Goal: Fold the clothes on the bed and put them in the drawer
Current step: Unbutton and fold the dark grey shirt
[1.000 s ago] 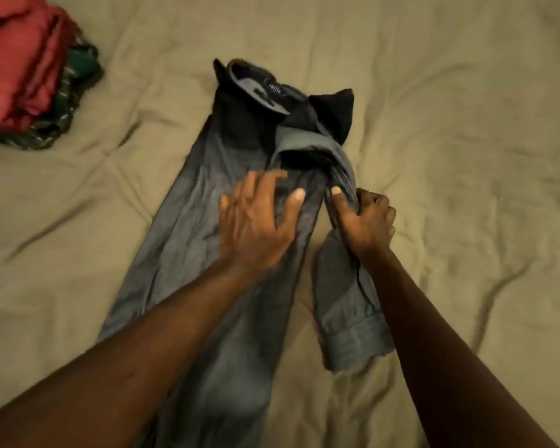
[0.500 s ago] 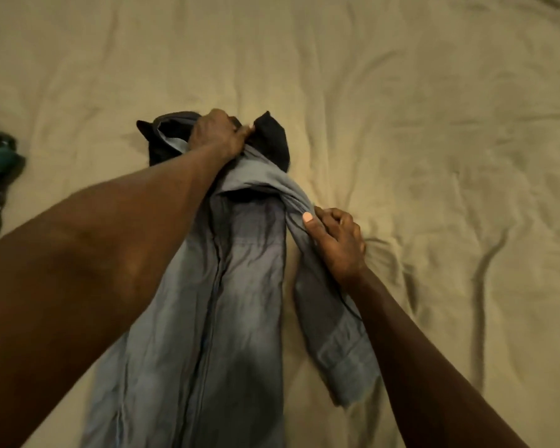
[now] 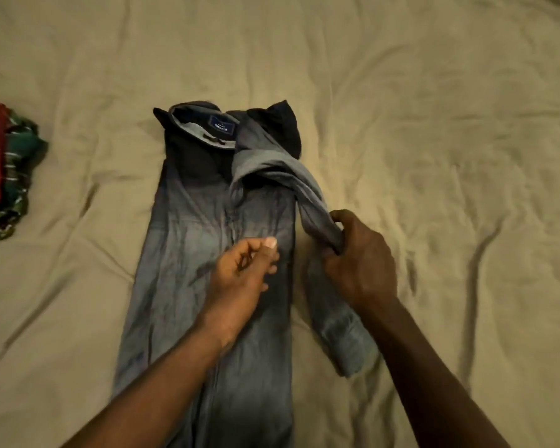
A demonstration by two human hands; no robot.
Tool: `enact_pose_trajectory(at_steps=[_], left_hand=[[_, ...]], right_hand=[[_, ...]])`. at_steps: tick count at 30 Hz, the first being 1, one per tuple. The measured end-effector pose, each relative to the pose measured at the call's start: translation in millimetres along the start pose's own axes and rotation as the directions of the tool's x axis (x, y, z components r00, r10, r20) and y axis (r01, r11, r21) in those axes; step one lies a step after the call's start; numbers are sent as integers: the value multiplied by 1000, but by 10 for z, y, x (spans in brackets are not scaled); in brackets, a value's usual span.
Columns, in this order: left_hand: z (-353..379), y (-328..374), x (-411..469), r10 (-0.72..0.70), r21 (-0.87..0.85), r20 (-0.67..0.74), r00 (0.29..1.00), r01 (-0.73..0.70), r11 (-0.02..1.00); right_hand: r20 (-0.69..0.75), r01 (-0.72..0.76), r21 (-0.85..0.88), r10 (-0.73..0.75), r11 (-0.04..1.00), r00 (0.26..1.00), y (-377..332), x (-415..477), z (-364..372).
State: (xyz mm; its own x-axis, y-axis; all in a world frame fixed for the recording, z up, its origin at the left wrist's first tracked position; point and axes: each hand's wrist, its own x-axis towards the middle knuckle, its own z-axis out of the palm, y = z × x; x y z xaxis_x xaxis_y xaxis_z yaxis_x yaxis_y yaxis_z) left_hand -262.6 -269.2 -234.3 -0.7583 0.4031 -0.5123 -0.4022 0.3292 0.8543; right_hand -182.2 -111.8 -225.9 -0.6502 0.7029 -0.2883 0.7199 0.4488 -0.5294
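While the shirt (image 3: 201,240) lies flat down the middle of the frame, collar toward the top, its hem runs off the bottom edge and both forearms cover parts of it. The right hand (image 3: 361,263), right of center, has its fingers curled round the bunched sleeve (image 3: 316,205), which crosses from the chest to a cuff lying on the sheet (image 3: 450,130) at lower right. The left hand (image 3: 241,273) is over the shirt front, blurred, fingers loosely curled with nothing in them; whether it touches the cloth is unclear. The collar label (image 3: 221,125) is too small to read. At the left edge a pile (image 3: 12,176) of red and green clothes is cut off. Beige and creased, the sheet fills the frame in dim, warm light.
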Motion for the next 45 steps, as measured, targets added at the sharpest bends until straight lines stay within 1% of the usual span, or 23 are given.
enact_pose_trajectory(at_steps=[1,3,4,6,8,9,11,13,16,18,19,21,23,25,27,28,29,32,34,36,39,42,45], left_hand=[[-30,52,-42,-181,-156,87,980,193,969],[-150,170,-136,-331,-314,267,905,407,858],[-238,183,-196,-347,-349,320,882,450,822],[-408,121,-268,-393,-346,305,867,486,803],[-620,-38,-259,-429,-428,226,875,485,763],[-719,-133,-253,-437,-460,169,884,462,758],[-860,-298,-260,-446,-317,62,893,441,840],[-917,-420,-316,-439,-54,3,898,439,897],[-940,-557,-459,-462,5,50,885,462,887],[-938,-595,-521,-427,-42,39,903,428,903],[-940,-611,-545,-418,-95,14,908,417,904],[-928,-619,-563,-416,-212,-34,908,401,891],[-901,-601,-542,-389,-257,-101,916,353,899],[-923,-559,-527,-347,-249,-188,919,298,922],[-994,-505,-511,-322,-181,-234,918,284,941],[-1035,-492,-510,-313,-133,-232,921,289,948],[-1082,-506,-508,-292,-49,-225,930,289,956],[-1121,-595,-510,-110,466,-242,964,215,858],[-1097,-704,-489,-31,560,-230,973,158,814],[-1036,-765,-492,-28,471,-221,975,132,872],[-982,-682,-361,-32,225,-328,944,111,968],[-1035,-427,59,-62,-52,-368,928,46,998],[-1062,-115,539,37,208,-311,950,30,978]], right_hand=[[4,82,48,-82,995,997,-148,-185,38],[228,225,207,-271,952,935,-431,-543,160],[381,221,322,-340,921,860,-550,-707,225],[559,-24,537,-334,843,759,-649,-893,311],[420,-126,643,-210,755,883,-614,-907,332],[272,-61,603,-133,795,953,-545,-883,349],[85,16,352,-49,936,995,-348,-799,432],[168,24,115,-43,993,985,-147,-716,535],[434,298,-162,-203,941,878,-7,-829,671],[465,459,-218,-322,861,825,70,-897,707],[446,442,-188,-324,877,834,71,-942,714],[325,354,-83,-310,932,893,42,-1081,772],[186,465,-97,-443,880,877,-74,-1353,802],[404,632,13,-582,775,705,-251,-1644,760],[808,440,239,-429,865,405,-436,-1787,595],[864,281,320,-401,905,306,-471,-1791,560],[853,159,374,-407,913,326,-474,-1772,562],[569,-126,518,-231,846,789,-375,-1453,740],[288,-154,595,-30,789,957,-362,-1030,871],[213,-208,737,71,643,974,-483,-501,931],[284,-323,813,155,484,946,-820,189,911],[356,-357,707,128,611,926,-1055,557,925],[399,-387,667,133,636,907,-1156,721,945]])
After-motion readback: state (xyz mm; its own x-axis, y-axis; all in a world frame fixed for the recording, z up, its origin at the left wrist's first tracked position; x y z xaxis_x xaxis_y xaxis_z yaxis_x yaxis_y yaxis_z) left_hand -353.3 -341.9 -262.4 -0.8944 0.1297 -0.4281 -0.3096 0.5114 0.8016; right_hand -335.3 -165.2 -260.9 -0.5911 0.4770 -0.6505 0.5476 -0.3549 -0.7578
